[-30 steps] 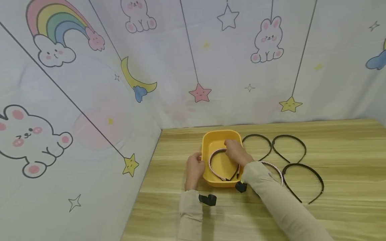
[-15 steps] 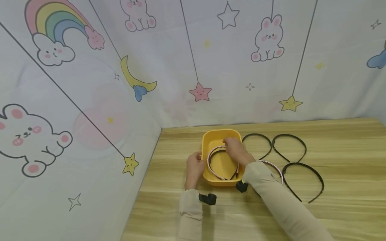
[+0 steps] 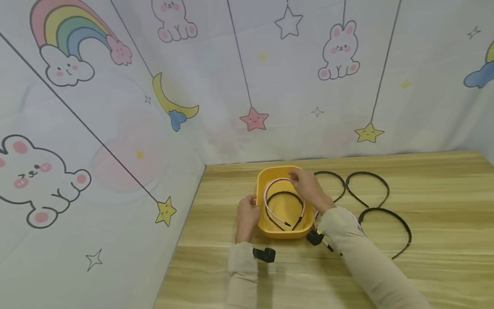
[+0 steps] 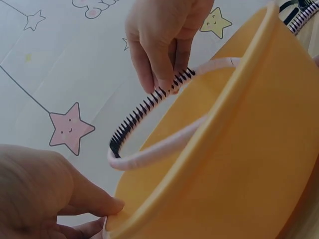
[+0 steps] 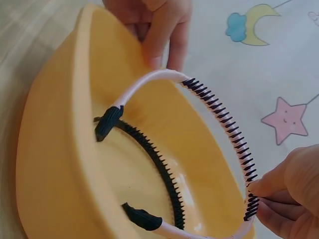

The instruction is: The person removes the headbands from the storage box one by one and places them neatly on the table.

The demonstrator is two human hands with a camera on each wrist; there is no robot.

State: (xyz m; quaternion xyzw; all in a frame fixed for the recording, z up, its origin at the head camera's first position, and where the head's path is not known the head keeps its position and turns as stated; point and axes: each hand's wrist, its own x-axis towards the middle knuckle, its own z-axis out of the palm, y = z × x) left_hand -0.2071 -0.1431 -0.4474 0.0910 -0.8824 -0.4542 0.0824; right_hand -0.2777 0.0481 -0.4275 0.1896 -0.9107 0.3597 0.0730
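Observation:
My right hand (image 3: 309, 189) pinches a pink hairband (image 3: 266, 195) with black comb teeth by the top of its arch. In the right wrist view, the hairband's black-tipped ends (image 5: 142, 217) hang inside the yellow plastic bin (image 3: 285, 234), while the arch rises above the rim. Lower in the bin lies a black toothed hairband (image 5: 164, 172). With thumb inside and fingers outside, my left hand (image 3: 248, 214) grips the bin's left rim.
Right of the bin, black hairbands (image 3: 368, 173) (image 3: 405, 225) lie on the wooden table (image 3: 444, 193). Another pink hairband (image 3: 352, 216) is partly hidden under my right sleeve (image 3: 359, 249). A printed cloth wall (image 3: 227, 86) borders the table's back and left.
My right hand has lifted the pink hairband and shifted slightly right and away from me. More of the black hairband beneath now shows. My left hand stays on the rim.

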